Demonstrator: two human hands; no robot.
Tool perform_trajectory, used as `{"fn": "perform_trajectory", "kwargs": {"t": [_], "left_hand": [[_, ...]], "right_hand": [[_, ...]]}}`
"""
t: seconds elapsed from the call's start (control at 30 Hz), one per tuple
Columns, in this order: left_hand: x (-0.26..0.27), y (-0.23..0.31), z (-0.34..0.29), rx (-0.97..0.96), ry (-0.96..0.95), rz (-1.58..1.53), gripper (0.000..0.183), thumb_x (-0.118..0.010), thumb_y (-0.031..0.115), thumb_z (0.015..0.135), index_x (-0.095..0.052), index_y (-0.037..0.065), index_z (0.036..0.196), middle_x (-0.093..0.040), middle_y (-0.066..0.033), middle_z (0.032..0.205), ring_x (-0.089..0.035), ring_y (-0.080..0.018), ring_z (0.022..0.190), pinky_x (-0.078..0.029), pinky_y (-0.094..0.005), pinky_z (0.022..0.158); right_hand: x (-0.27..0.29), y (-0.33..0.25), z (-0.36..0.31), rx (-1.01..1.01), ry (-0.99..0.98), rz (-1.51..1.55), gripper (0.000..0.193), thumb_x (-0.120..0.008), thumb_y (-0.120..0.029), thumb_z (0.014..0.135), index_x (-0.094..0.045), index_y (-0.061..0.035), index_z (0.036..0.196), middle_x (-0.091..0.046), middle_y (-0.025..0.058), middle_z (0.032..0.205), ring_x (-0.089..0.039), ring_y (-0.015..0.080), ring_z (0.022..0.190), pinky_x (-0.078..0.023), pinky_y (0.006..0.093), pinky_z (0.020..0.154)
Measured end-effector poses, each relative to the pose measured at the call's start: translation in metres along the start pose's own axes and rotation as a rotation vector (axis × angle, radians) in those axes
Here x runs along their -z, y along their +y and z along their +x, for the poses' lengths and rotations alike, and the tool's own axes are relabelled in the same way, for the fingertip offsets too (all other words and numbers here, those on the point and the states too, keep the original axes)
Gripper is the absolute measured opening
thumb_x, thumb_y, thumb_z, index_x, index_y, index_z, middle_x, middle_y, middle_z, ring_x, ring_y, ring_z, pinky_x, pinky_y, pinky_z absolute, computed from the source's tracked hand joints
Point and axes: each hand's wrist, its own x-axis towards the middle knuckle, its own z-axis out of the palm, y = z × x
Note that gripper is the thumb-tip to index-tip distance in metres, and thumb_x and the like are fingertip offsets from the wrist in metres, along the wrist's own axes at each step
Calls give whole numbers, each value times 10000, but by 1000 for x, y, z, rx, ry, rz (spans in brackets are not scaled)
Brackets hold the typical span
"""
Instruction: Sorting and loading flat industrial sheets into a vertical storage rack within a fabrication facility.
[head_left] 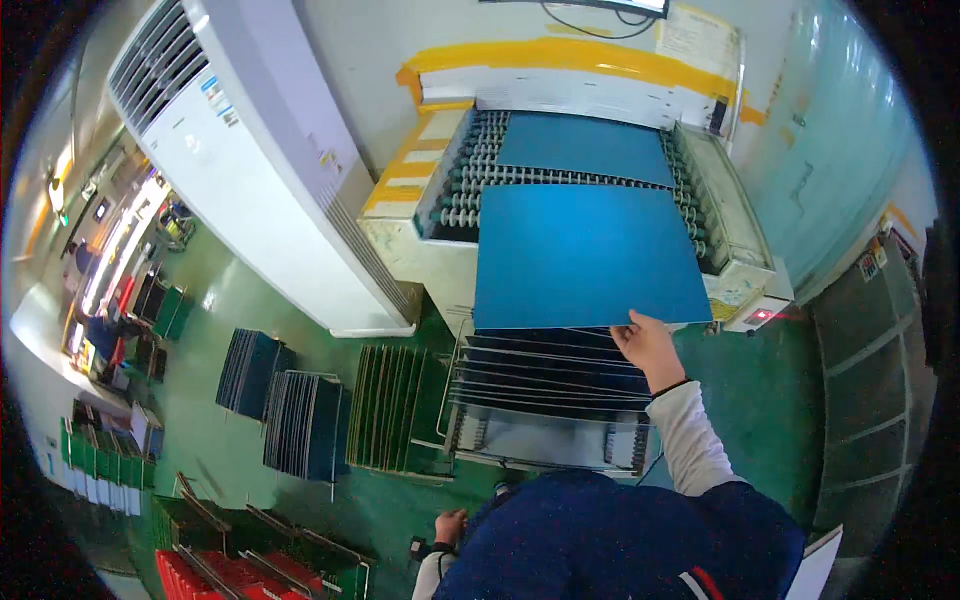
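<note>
The tall white floor-standing air conditioner [250,150] leaned across the frame to the left of the roller conveyor machine [440,215], a cream-coloured unit with rows of grey rollers and yellow-striped edging. A flat rectangular blue panel [585,255] lay half off the near end of that conveyor, its far part over the rollers and its near edge out in the air. Beyond it, farther along the conveyor, a second blue panel [585,145] rested on the rollers.

Just below the conveyor's near end stood a wire slotted rack [550,385] holding dark panels on edge, probably so that their faces did not rub. To the left of the conveyor, on the green floor [210,290], stood further racks of dark panels [305,425].

The right hand [650,345] gripped the near right corner of the blue panel, fingers closed on its edge, presumably to keep off the face. The left hand [450,525] hung low, well below the conveyor, near the person's body; its fingers looked curled, but whether they held anything I could not tell.
</note>
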Motion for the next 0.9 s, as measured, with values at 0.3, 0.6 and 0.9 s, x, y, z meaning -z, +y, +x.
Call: {"fn": "perform_trajectory", "kwargs": {"t": [0.3,0.6,0.9], "left_hand": [[27,36,12,421,111,-991,319,-670,235,800,-663,-33,972,-684,-106,885,-629,-148,748,-496,-279,688],[43,65,12,806,84,-920,326,-667,228,797,-660,-40,982,-689,-112,886,-649,-175,777,-504,-294,704],[29,54,8,849,60,-839,392,-683,311,782,-668,-34,967,-689,-139,905,-654,-178,805,-504,-292,723]], "right_hand": [[-13,-14,14,-192,-1,-425,278,-609,-292,873,-532,-36,952,-607,131,938,-582,244,830,-492,366,742],[-18,-12,37,-228,-127,-519,395,-534,-369,908,-618,17,920,-634,97,824,-583,179,715,-480,300,680],[-21,-11,62,-141,-95,-463,307,-566,-318,896,-614,-14,883,-629,90,795,-573,167,695,-466,302,651]]}}
